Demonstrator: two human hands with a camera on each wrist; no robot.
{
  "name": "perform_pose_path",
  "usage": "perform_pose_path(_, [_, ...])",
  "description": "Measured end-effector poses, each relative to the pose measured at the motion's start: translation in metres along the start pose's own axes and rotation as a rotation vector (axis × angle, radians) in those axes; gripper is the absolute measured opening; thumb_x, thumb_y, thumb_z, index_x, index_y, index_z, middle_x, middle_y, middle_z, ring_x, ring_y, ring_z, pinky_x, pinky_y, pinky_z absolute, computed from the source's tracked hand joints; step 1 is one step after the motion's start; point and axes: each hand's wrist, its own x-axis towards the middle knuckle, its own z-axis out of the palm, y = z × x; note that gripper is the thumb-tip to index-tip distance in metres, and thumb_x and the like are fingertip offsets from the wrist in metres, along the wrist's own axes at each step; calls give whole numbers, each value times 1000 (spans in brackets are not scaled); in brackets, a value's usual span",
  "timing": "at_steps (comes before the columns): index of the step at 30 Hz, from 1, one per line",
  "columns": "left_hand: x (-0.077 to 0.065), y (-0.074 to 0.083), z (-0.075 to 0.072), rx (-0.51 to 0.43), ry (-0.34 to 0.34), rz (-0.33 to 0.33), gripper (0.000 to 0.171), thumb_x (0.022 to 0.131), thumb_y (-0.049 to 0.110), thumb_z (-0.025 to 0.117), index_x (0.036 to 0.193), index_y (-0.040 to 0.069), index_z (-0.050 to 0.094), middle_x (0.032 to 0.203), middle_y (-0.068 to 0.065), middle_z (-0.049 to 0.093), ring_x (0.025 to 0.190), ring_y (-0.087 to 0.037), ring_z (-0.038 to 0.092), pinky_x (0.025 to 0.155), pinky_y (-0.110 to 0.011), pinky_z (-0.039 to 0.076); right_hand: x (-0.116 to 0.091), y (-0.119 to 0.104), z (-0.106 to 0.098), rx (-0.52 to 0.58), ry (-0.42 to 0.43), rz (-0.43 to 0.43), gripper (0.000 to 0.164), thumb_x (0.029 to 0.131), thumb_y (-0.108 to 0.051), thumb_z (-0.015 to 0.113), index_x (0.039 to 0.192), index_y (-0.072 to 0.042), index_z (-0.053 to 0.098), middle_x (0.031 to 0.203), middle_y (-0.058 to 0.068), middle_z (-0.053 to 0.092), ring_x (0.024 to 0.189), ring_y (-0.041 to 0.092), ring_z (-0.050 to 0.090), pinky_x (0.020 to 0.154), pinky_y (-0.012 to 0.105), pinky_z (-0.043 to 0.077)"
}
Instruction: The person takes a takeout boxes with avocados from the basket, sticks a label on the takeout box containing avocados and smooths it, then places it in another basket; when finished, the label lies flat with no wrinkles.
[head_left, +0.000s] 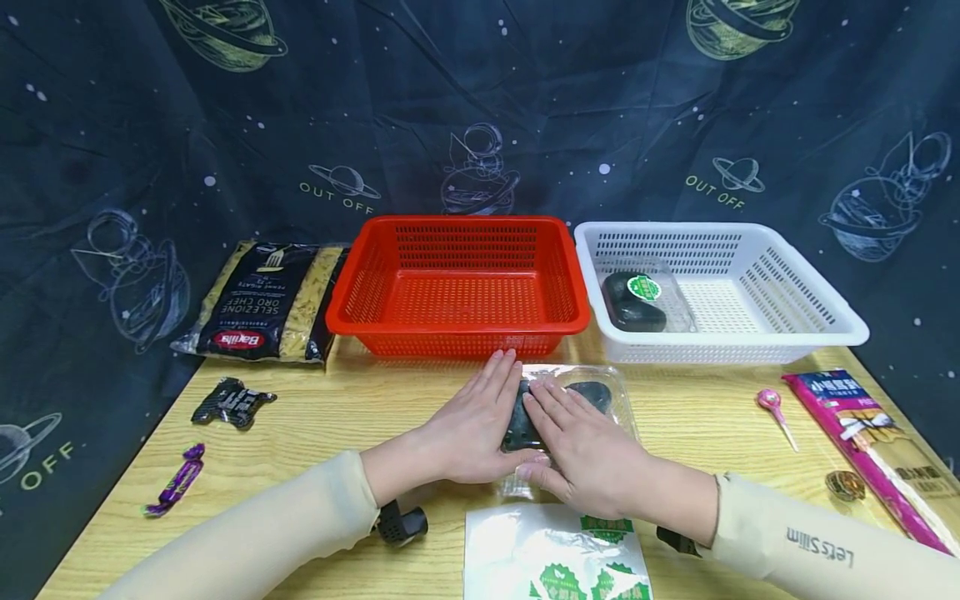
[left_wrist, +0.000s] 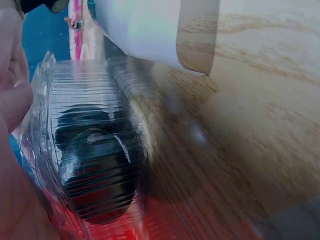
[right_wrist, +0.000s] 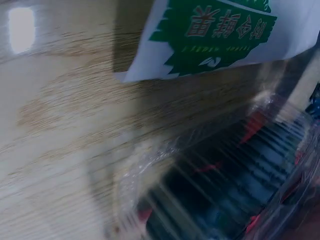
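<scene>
A clear plastic clamshell box (head_left: 621, 402) with dark rounded items (head_left: 592, 393) inside lies on the table. My left hand (head_left: 474, 427) rests flat on the left of its lid, fingers straight. From the right, my right hand (head_left: 588, 440) lies across the lid with straight fingers, the two thumbs nearly meeting. The left wrist view shows the box's ribbed side (left_wrist: 75, 80) and dark items (left_wrist: 97, 170) behind it. Part of the box (right_wrist: 132, 182) appears in the right wrist view. A white sheet of green stickers (head_left: 517, 542) lies just nearer than the box.
A red basket (head_left: 457, 343) stands behind the box. Right of it, a white basket (head_left: 750, 350) holds a similar box with a green sticker (head_left: 643, 287). Left are a pasta bag (head_left: 251, 300) and wrapped candies (head_left: 232, 404); right, a lollipop (head_left: 768, 400) and pink packet (head_left: 847, 437).
</scene>
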Motion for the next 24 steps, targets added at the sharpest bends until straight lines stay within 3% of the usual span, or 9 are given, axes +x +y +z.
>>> perform_pose_path(10, [0,3,0,-44,-9,-25,109,84,77,36,151,-3,5,158,-17,-9,145,-31,-8,117,-41,6,-3,-1,4,-48,-4,-16,87,94,-63,35,147,5,25,155,21,20,144,33,13,115,46,18])
perform_pose_path(24, [-1,2,1,-18,29,-15,112,82,79,38,150,-6,9,158,-22,1,145,-33,0,117,-40,10,-20,12,4,-92,54,16,88,92,-61,44,146,6,28,153,22,25,143,34,19,114,46,20])
